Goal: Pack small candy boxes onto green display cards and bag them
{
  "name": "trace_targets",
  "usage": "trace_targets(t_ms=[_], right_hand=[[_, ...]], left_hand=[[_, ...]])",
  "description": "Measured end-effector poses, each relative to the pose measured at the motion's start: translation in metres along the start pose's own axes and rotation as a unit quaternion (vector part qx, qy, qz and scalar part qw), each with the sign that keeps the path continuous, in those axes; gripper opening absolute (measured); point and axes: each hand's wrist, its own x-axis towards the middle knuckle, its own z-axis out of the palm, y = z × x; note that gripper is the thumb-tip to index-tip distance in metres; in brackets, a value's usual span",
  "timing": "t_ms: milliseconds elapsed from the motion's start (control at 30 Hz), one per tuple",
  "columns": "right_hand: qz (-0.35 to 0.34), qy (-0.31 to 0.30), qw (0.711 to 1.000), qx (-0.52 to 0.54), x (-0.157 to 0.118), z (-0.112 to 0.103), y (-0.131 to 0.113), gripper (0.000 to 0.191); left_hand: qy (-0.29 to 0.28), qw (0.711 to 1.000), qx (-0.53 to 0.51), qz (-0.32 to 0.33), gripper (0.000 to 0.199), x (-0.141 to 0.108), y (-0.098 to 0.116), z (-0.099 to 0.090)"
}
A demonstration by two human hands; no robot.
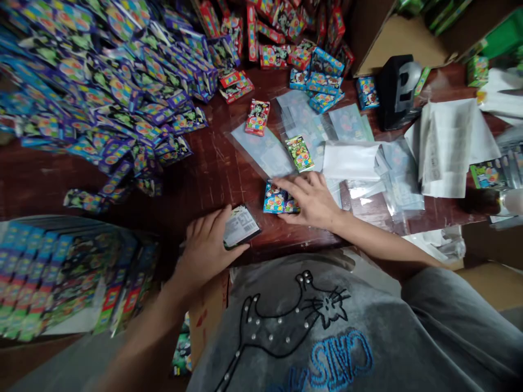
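Note:
My left hand (pixel 210 242) is at the front edge of the dark red table. Its fingers and thumb close around the left end of a flat packet (pixel 241 225) with a white barcode label facing up. To the right, my right hand (pixel 310 198) grips small blue candy boxes (pixel 274 197) lying side by side, index finger along the top edge and thumb at the bottom; the hand covers their right part. Just beyond the fingers lies a green candy packet (pixel 299 153). A red candy box (pixel 257 116) rests farther back, near a clear plastic bag (pixel 263 149).
Purple packets (pixel 122 92) heap at the back left, above stacked display cartons (pixel 53 272). Red boxes (pixel 281 24) and blue boxes (pixel 324 81) lie at the back. A black tape dispenser (pixel 394 92), white paper sheets (pixel 443 147) and a cardboard box (pixel 402 46) stand on the right.

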Motion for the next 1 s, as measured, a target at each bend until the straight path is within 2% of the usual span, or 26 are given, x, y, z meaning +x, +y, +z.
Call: trace_targets(t_ms=[67,200,333,400,500,667,800,1000], right_hand=[[-0.02,-0.021,1.0,-0.003,-0.001,0.007,-0.008,0.083],[-0.087,-0.073,0.993,0.03,-0.005,0.018,-0.017,0.084],[-0.134,-0.09,0.984,0.075,-0.006,0.024,-0.011,0.085],[-0.136,-0.082,0.982,0.103,-0.007,0.024,-0.003,0.093],[-0.123,-0.069,0.982,0.127,-0.011,0.02,0.01,0.106],[-0.137,-0.107,0.977,0.127,-0.006,0.014,0.016,0.092],[-0.16,-0.116,0.971,0.137,0.009,0.016,0.017,0.091],[-0.157,-0.117,0.966,0.169,0.018,0.013,0.025,0.092]], left_hand=[[0.014,0.999,-0.028,-0.002,0.089,-0.005,-0.006,0.009],[0.029,0.996,-0.065,0.055,0.086,-0.001,-0.006,0.02],[0.002,0.99,-0.069,0.121,0.078,0.004,0.0,0.019],[0.003,0.989,-0.061,0.135,0.076,0.006,0.002,0.018],[0.016,0.991,-0.045,0.124,0.076,0.007,0.004,0.018],[0.011,0.991,-0.052,0.125,0.075,0.013,0.008,0.022],[0.009,0.99,-0.052,0.131,0.073,0.018,0.008,0.02],[0.003,0.991,-0.056,0.125,0.074,0.02,0.007,0.018]])
